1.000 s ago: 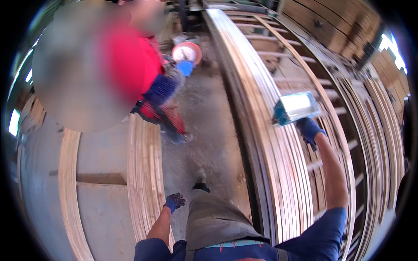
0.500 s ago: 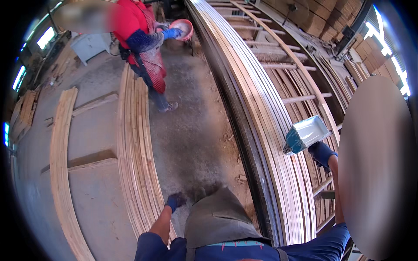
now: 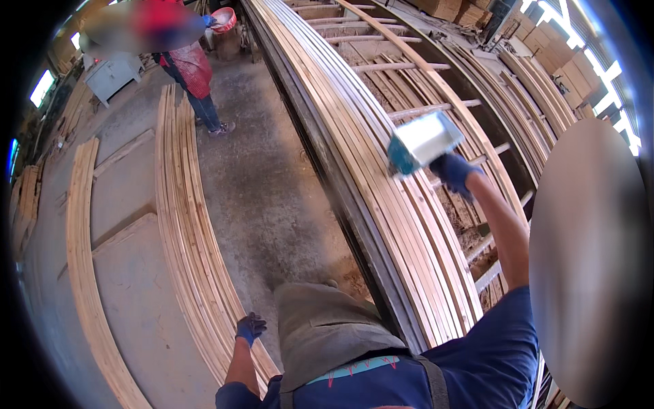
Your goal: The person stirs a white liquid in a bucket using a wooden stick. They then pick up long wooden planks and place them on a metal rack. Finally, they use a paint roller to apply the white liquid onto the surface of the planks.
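My right hand [image 3: 452, 174], in a dark blue glove, is closed on a box-shaped glue spreader [image 3: 425, 142] with a white inside and blue-green smears. The spreader, slightly blurred, is over a long row of wooden strips [image 3: 392, 211], its lower end at their surface. Away from me, beyond the spreader, white bands [image 3: 340, 65] run along the strips; closer to me the wood looks bare. My left hand [image 3: 251, 327], gloved too, hangs low at my left with its fingers apart and nothing in it. Below and beside it lies a bundle of wooden strips [image 3: 194, 238].
A person in a red apron [image 3: 191, 71] stands far left with a red bucket [image 3: 223, 20]. Another strip bundle [image 3: 85, 238] lies further left. A dark metal rail [image 3: 327, 163] edges the row; a rack with crossbars [image 3: 415, 112] is at its right. Stacked boards [image 3: 545, 51] stand far right.
My right hand has moved the spreader away from me along the strips, its arm reaching farther out. I have come forward; my left hand hangs lower in view, fingers more spread.
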### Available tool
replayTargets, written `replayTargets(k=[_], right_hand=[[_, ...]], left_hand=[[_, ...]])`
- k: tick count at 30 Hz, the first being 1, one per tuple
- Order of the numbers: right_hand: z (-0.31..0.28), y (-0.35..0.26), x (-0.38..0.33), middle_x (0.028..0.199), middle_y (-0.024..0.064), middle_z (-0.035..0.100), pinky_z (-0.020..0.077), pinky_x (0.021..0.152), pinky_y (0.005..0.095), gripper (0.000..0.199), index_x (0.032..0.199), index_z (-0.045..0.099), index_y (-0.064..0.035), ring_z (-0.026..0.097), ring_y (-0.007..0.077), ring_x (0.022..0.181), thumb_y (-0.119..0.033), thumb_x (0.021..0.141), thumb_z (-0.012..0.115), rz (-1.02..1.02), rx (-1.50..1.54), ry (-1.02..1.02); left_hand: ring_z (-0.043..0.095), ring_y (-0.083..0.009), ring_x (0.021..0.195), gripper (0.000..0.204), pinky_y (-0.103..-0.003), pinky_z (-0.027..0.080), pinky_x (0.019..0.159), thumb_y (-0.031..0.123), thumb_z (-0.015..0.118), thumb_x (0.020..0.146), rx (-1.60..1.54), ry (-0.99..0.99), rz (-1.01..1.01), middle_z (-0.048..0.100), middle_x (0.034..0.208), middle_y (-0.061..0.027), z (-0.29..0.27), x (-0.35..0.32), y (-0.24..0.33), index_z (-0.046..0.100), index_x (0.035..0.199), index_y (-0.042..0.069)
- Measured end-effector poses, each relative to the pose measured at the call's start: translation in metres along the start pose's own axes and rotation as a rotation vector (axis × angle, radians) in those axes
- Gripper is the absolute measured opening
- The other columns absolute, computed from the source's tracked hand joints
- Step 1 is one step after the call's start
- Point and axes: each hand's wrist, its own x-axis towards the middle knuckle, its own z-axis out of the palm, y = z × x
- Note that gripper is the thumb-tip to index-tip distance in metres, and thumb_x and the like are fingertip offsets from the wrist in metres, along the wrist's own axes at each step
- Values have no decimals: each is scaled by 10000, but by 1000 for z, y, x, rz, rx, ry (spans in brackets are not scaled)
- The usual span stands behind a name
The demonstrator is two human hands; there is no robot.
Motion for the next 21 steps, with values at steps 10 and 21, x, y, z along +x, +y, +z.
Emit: replayTargets(k=[10, 21], right_hand=[[71, 160, -269, 679, 144, 661, 517, 417, 367, 354, 1023, 639, 13, 645, 231, 480, -307, 977, 495, 4, -171, 5], [132, 226, -326, 860, 117, 705, 540, 588, 419, 297, 1128, 650, -67, 666, 271, 690, -221, 982, 443, -208, -106, 171]], left_hand=[[680, -389, 935, 327, -544, 547, 812, 295, 494, 997, -74, -223, 188, 660, 1117, -234, 69, -38, -185, 594, 1159, 30], [637, -413, 1052, 367, -536, 516, 897, 238, 462, 977, -305, -486, 287, 667, 1123, -225, 18, -141, -472, 539, 1266, 24]])
